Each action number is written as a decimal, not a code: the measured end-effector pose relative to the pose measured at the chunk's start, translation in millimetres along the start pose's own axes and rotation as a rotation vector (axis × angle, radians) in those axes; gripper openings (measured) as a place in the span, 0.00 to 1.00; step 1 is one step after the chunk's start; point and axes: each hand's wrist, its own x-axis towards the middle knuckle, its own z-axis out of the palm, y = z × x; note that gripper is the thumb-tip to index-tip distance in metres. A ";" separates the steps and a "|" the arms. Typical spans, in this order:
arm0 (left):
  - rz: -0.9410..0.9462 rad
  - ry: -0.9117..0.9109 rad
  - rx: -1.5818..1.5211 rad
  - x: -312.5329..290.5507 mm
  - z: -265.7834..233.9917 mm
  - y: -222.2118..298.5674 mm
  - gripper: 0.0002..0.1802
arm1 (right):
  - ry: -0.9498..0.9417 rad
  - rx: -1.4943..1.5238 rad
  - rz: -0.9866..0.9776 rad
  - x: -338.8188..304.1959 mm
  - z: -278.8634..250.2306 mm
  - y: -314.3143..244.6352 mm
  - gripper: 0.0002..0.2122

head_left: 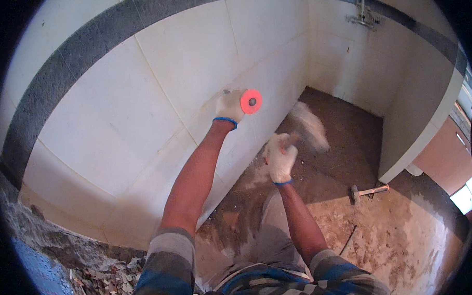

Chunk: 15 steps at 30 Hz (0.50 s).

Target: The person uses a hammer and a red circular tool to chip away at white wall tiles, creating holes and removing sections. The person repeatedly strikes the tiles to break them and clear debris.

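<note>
Grasping chisel [252,101] in left hand [229,105], upper centre | clenching blurred hammer [309,126] in right hand [281,159] | best aimed squarely

The floor [405,219] is brown and stained, darker toward its far corner and a lighter, blotchy tan at the lower right. A hammer [370,191] lies on it, dark head to the left, orange-toned handle to the right; below, a thin dark rod [348,241] lies slantwise, apart from it.
</note>
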 end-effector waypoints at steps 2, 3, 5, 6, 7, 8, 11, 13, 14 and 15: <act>-0.004 -0.058 -0.055 -1.5 -0.8 2.0 0.16 | -0.206 -0.497 0.107 2.4 -4.4 5.9 0.10; -0.031 -0.098 -0.062 -1.7 -1.6 2.9 0.16 | -0.224 -0.508 0.129 2.7 -10.2 6.1 0.10; -0.069 -0.044 -0.043 -5.6 -1.5 5.8 0.16 | -0.162 -0.578 0.132 0.4 -29.4 -1.3 0.11; -0.093 -0.038 -0.037 -6.2 -1.8 5.6 0.16 | -0.141 -0.529 0.068 -4.4 -36.3 -5.8 0.17; -0.075 -0.051 -0.038 -7.1 -1.5 5.6 0.16 | -0.128 -0.493 0.082 -7.8 -42.2 -10.6 0.15; -0.045 -0.067 -0.047 -5.7 -1.6 4.1 0.16 | -0.104 -0.450 0.037 -9.4 -47.0 -15.0 0.14; -0.029 -0.070 -0.045 -4.5 -1.2 0.6 0.17 | -0.026 -0.203 -0.146 -13.3 -40.7 -14.3 0.10; -0.051 -0.056 -0.053 -3.9 -1.0 -0.5 0.17 | 0.060 0.042 -0.243 -12.6 -27.7 -2.5 0.08; -0.070 -0.050 -0.072 -4.2 -0.7 -0.5 0.16 | 0.067 0.156 -0.356 -10.6 -17.2 7.2 0.06; -0.081 -0.053 -0.100 -4.8 -0.4 -0.2 0.16 | 0.050 0.090 -0.305 -10.4 -11.6 15.9 0.06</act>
